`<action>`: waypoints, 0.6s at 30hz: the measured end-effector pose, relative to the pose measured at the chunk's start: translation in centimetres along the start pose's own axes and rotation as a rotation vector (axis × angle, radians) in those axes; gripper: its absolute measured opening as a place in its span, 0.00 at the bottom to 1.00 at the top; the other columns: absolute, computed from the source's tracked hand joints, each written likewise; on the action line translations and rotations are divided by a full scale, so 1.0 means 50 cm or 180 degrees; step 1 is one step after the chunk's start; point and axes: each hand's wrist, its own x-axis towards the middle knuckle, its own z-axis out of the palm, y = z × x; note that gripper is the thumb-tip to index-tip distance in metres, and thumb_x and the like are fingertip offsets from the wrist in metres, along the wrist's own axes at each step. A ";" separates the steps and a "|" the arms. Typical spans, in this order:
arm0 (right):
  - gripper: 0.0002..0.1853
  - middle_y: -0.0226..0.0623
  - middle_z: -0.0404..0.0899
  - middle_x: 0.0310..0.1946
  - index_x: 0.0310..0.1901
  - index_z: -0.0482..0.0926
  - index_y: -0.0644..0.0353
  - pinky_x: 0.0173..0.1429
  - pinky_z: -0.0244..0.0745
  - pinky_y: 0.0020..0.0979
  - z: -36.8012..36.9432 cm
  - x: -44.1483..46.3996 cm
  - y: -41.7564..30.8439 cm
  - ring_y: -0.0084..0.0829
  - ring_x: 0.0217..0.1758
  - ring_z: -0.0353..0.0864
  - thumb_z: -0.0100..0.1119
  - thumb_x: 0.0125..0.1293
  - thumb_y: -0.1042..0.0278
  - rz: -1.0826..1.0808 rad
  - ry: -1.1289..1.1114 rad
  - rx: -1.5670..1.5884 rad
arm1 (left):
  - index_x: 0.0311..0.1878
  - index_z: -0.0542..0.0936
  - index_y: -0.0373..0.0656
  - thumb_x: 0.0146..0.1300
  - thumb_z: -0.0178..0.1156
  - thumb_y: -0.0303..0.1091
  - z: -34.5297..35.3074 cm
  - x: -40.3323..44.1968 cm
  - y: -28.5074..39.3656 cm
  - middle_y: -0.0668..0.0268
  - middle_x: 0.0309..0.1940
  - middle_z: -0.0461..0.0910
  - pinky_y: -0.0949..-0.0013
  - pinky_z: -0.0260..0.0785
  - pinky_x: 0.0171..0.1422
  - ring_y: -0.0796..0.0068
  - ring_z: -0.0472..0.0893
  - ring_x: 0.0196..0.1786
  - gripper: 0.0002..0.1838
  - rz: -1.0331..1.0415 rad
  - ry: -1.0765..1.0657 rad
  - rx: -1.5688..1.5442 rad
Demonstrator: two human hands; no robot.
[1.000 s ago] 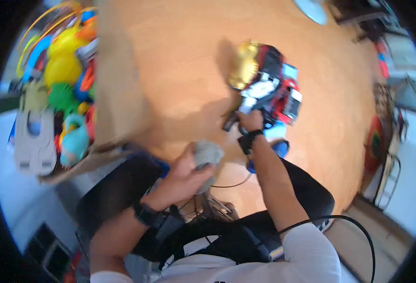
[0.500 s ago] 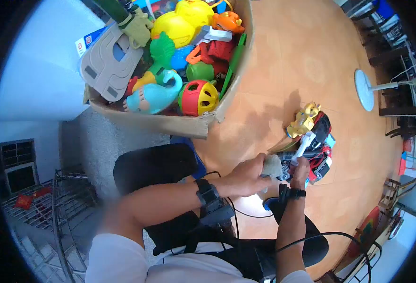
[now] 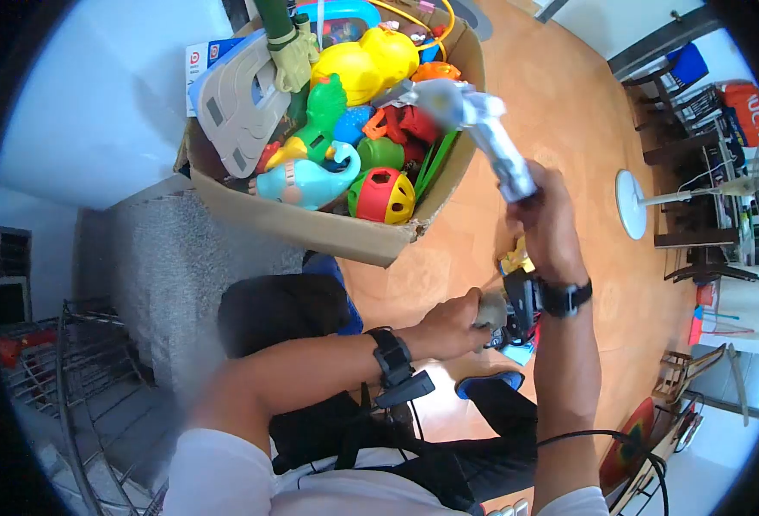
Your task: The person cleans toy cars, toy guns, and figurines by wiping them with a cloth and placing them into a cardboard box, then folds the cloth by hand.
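My right hand (image 3: 550, 224) is raised and closed around one end of a long silver-white toy (image 3: 496, 146). The toy's far end is motion-blurred and reaches over the right rim of a cardboard box (image 3: 311, 225). Lower down, my left hand (image 3: 450, 328) grips a greyish piece that looks like a cloth or sponge (image 3: 492, 310). Beside it on the floor lies a small heap of toys, with a yellow figure (image 3: 517, 256) and a black toy (image 3: 521, 292) partly hidden behind my right wrist.
Inside the box are a yellow toy (image 3: 354, 73), a turquoise toy (image 3: 306, 185), a red-and-yellow ball (image 3: 382, 196) and a grey plastic piece (image 3: 233, 107). A standing fan (image 3: 629, 205) is at the right. A black cable (image 3: 629, 433) crosses my right forearm.
My right hand has lifted the silver-white toy from the floor heap up to the box rim. My left hand stays low with the greyish piece. The view has shifted slightly.
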 end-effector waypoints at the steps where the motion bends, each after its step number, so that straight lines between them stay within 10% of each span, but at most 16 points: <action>1: 0.20 0.30 0.75 0.27 0.43 0.79 0.60 0.31 0.70 0.29 0.029 0.019 -0.011 0.24 0.27 0.72 0.48 0.72 0.50 0.0008 -0.0067 -0.0179 | 0.56 0.67 0.31 0.59 0.65 0.42 -0.003 -0.001 0.003 0.40 0.44 0.82 0.49 0.75 0.54 0.43 0.84 0.50 0.30 0.0008 -0.0016 -0.0031; 8: 0.20 0.33 0.76 0.26 0.39 0.78 0.60 0.29 0.72 0.31 0.151 0.122 -0.011 0.26 0.26 0.74 0.49 0.71 0.49 0.0668 -0.0536 -0.0542 | 0.65 0.64 0.31 0.60 0.66 0.43 -0.016 0.002 0.015 0.41 0.51 0.81 0.50 0.75 0.58 0.43 0.83 0.55 0.36 0.0076 0.0112 -0.0154; 18: 0.29 0.36 0.81 0.46 0.59 0.79 0.65 0.35 0.82 0.29 0.171 0.136 0.019 0.26 0.38 0.83 0.57 0.74 0.43 0.0460 -0.1326 -0.1953 | 0.59 0.67 0.34 0.61 0.66 0.34 -0.043 -0.019 0.036 0.47 0.47 0.83 0.54 0.77 0.54 0.52 0.86 0.49 0.28 0.0055 0.0221 0.0052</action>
